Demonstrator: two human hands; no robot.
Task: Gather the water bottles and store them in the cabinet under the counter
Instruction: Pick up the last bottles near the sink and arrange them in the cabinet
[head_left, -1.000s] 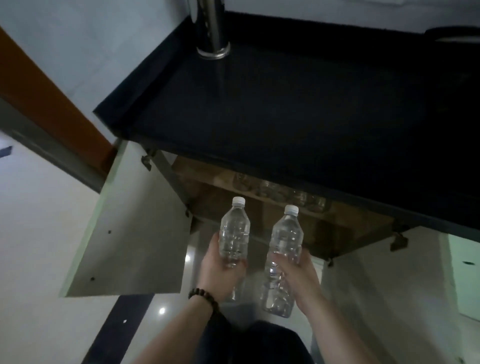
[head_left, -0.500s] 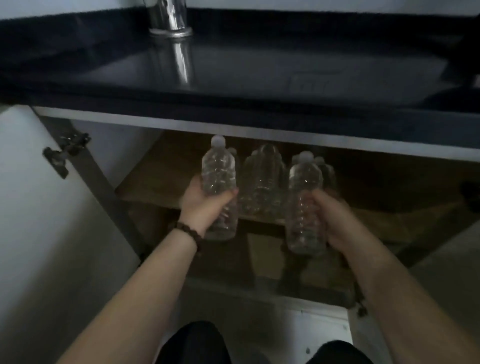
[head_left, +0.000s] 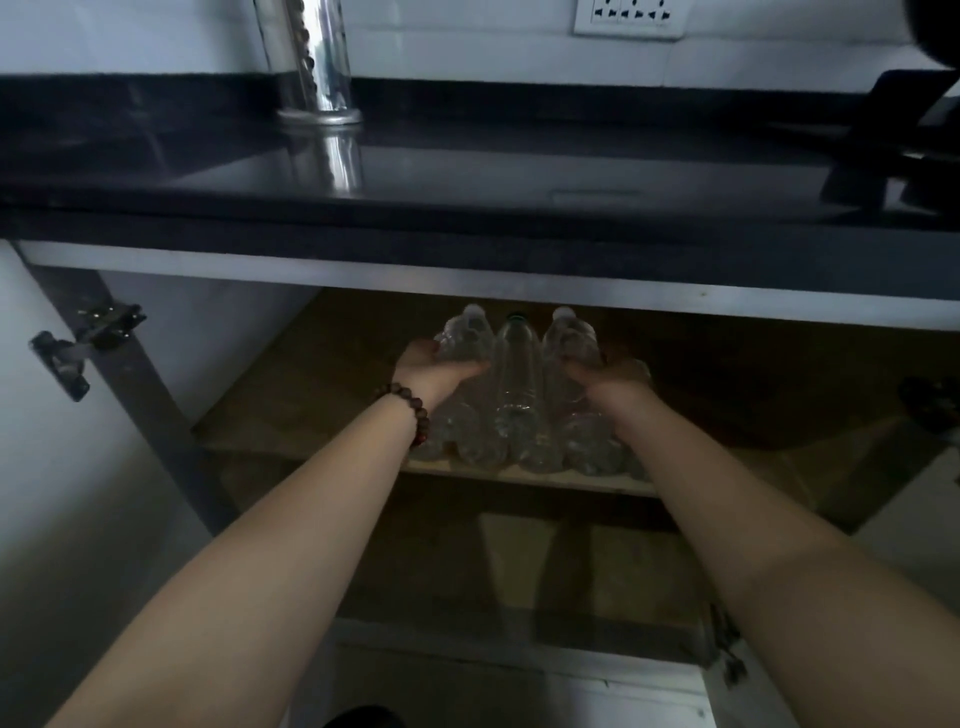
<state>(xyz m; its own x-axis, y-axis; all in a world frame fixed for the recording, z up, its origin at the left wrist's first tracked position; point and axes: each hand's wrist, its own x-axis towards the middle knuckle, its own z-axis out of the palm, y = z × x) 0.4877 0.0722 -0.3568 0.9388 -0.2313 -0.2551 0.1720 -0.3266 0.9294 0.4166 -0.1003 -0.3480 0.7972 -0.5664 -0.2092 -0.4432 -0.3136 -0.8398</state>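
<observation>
We've got both hands inside the cabinet (head_left: 519, 291): left hand (head_left: 434, 371) wrapped round one water bottle (head_left: 465, 338), right hand (head_left: 610, 376) gripping another bottle (head_left: 571, 338), both upright on the shelf (head_left: 291, 415) flanking a green-capped bottle (head_left: 517, 374). No labels readable.

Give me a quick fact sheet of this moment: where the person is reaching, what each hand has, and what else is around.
place: open cabinet under a dark counter
left hand: wrapped around a clear bottle with a white cap, on the wooden shelf
right hand: wrapped around another white-capped bottle, same shelf
between them: a bottle with a dark cap, standing upright, not held
more bottles behind: hard to count
left wrist: bead bracelet
on the counter: shiny metal cylinder
wall: socket strip
</observation>
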